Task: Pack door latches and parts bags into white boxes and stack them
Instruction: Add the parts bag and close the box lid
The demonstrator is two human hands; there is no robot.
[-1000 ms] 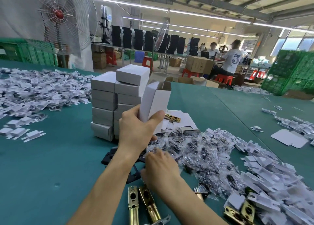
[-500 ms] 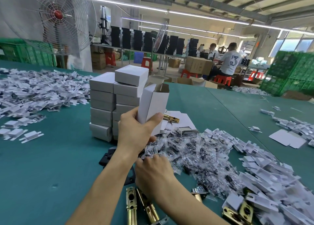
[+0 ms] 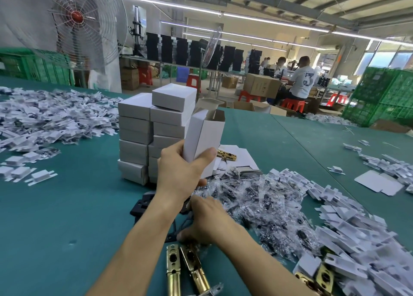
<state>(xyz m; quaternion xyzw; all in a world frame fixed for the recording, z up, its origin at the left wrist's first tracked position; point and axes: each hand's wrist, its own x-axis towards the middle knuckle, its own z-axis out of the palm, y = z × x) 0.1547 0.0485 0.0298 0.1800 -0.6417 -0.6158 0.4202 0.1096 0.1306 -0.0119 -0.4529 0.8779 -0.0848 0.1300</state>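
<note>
At a green table near a big fan, the left hand grips an open box beside the stack, and the right hand lies by the bags, grip unclear.

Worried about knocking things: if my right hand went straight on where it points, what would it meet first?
Likely the black plates just beyond the right hand, under the left forearm; depth is unclear, so perhaps the forearm first.

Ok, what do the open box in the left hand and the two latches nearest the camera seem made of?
Open box: thin white card, matte, brownish inside at the folded flaps. Latches: metal, likely brass-plated; glossy gold surface with bright reflections.
</note>
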